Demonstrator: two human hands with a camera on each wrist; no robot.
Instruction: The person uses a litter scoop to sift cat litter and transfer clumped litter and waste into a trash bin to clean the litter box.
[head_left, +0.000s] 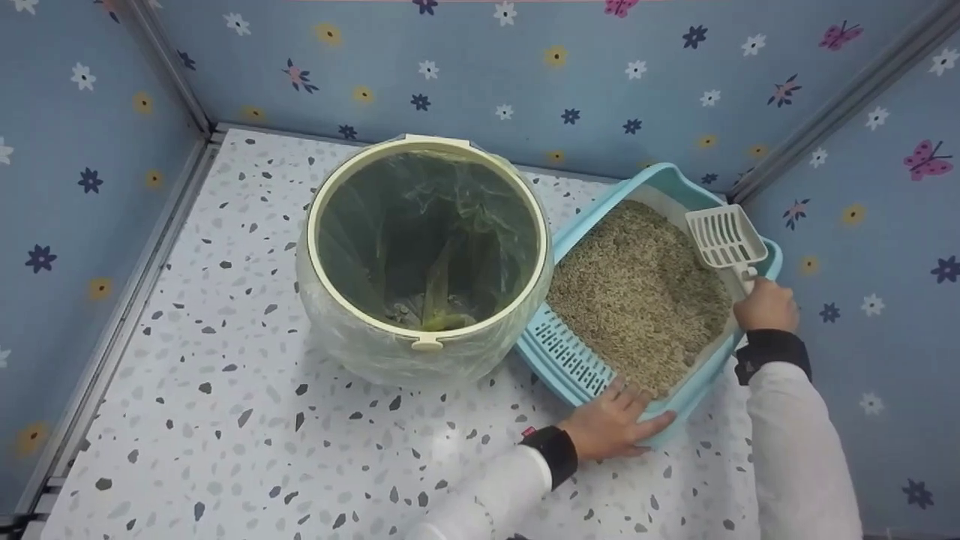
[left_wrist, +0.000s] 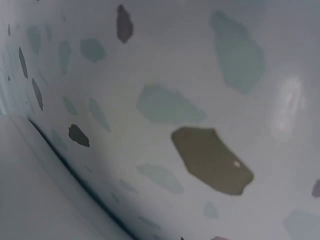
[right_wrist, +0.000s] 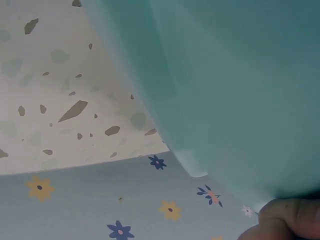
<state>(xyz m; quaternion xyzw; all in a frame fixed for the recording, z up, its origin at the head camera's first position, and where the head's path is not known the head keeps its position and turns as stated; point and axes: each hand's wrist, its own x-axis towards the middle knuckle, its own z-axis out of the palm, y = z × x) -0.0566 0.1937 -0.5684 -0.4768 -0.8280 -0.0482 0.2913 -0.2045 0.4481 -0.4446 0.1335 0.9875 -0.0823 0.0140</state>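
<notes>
A turquoise litter box (head_left: 551, 375) filled with brown granular litter (head_left: 637, 292) stands at the right. My right hand (head_left: 766, 306) grips the handle of a pale slotted litter scoop (head_left: 726, 235) at the box's right side. The scoop's head overlaps the far right rim in the head view. Some right fingers (right_wrist: 295, 215) show in the right wrist view beside the turquoise outer wall (right_wrist: 225, 100). My left hand (head_left: 609, 421) rests on the near rim, its fingers spread over the edge towards the litter and its thumb pointing right. The left wrist view shows no hand.
Left of the litter box, almost against it, stands a round bin (head_left: 427, 360) with a cream ring and a clear liner, holding something yellowish at the bottom. Blue flowered panels (head_left: 487, 82) enclose the speckled white surface (head_left: 225, 300) at the back and both sides.
</notes>
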